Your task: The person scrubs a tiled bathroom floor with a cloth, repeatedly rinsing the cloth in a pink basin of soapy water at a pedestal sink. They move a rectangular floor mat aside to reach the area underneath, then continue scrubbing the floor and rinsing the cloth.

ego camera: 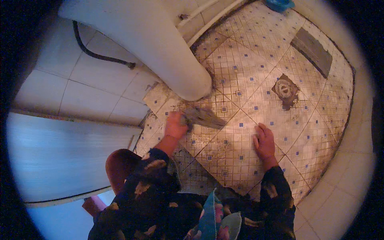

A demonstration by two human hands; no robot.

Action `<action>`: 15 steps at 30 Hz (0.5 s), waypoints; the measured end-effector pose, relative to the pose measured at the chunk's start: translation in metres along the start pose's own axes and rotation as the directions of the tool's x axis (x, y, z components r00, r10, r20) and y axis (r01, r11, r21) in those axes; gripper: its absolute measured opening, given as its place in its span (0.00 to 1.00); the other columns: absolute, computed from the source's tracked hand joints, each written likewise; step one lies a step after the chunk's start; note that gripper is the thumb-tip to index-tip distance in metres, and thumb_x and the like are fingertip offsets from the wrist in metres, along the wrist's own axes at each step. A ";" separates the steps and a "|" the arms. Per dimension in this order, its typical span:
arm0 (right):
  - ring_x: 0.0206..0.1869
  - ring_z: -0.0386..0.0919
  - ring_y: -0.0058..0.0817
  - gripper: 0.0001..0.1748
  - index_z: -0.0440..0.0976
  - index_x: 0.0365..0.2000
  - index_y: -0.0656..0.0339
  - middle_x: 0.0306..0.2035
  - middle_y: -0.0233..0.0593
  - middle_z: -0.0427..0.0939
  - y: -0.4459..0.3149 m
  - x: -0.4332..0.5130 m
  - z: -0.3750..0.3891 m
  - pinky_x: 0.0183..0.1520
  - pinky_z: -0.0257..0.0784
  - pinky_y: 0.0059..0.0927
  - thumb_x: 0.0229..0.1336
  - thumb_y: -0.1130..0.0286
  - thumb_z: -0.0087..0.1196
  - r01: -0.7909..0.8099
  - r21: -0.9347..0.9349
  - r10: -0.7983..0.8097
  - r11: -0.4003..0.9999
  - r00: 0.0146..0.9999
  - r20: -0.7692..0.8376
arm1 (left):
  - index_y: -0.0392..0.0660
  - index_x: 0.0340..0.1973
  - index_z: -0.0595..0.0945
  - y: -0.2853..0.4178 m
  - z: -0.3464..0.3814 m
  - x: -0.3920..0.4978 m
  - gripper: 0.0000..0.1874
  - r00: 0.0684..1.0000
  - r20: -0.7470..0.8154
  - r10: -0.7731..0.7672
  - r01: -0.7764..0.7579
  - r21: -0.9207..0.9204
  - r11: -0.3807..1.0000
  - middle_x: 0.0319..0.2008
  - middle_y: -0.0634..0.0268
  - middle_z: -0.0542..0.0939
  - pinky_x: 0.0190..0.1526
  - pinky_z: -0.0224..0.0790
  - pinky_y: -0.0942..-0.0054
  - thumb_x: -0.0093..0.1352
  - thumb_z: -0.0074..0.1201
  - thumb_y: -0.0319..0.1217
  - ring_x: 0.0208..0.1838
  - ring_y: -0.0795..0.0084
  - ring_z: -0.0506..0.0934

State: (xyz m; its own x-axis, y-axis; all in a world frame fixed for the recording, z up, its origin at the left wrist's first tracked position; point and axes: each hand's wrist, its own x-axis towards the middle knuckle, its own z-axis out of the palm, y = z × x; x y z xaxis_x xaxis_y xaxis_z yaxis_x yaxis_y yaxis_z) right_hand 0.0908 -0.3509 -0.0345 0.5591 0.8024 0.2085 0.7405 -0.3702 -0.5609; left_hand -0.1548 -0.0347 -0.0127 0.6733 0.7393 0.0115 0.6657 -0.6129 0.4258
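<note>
On the patterned floor tiles (241,144), my left hand (176,125) is closed around the end of a grey cloth (205,116), which lies spread and blurred beside the base of a white ceramic pedestal (192,81). The hand partly hides what it grips. My right hand (264,142) is lowered at the right, close to the floor, its fingers apart and nothing seen in it. A round floor drain (284,88) with a dark, ragged surround lies beyond my right hand.
A black hose (90,52) hangs by the tiled wall left of the pedestal. A dark grey rectangular patch (312,51) lies at the upper right, a blue basin (279,4) at the top. A pale door panel (60,156) stands at the left.
</note>
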 end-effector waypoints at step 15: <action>0.54 0.70 0.46 0.25 0.71 0.48 0.61 0.53 0.47 0.71 0.001 0.000 0.005 0.57 0.66 0.41 0.43 0.76 0.55 0.012 -0.010 -0.013 1.000 0.996 -0.089 | 0.41 0.56 0.70 0.018 0.000 0.061 0.44 0.906 -0.138 -0.400 0.423 0.331 0.844 0.55 0.47 0.69 0.60 0.61 0.56 0.50 0.63 0.55 0.60 0.47 0.65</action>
State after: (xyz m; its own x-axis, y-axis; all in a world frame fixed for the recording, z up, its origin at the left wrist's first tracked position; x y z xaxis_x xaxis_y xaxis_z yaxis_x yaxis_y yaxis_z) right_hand 0.0892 -0.3487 -0.0393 0.5801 0.7627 0.2860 0.7510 -0.3649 -0.5503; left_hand -0.1022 -0.0006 -0.0044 0.2997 0.9534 -0.0349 0.9527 -0.2971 0.0644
